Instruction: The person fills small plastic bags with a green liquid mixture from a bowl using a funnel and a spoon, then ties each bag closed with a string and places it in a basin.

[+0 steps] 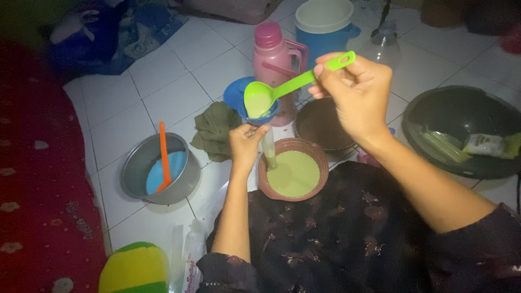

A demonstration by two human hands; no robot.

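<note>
Ladle: our right hand (355,95) is pinched shut on the handle of a lime green ladle (282,89), tipping its bowl, which carries some pale green liquid, into the blue funnel (241,95).
Funnel: blue, upright, and its spout sits in a thin clear plastic tube bag (268,149); our left hand (245,144) is closed around the join right under the funnel.
Tube bag: hangs down over the brown bowl (320,163), with green liquid in its lower end.
Brown bowl: sits on our lap, about full of that same smooth pale green mix.
Metal pot (133,171): on the tile floor to our left, with something light blue inside and an orange spoon (164,154) leaning in it.
Dark pan (320,125): just behind the brown bowl, looks empty but it's dim so we can't really tell.
Black basin (461,111): to the right, holding a few plastic packets.
Pink flask (274,54): stands behind the funnel, lid on.
Blue jug (325,27): further back, white lid on.
Green cloth (214,130): crumpled on the floor by the funnel.
</note>
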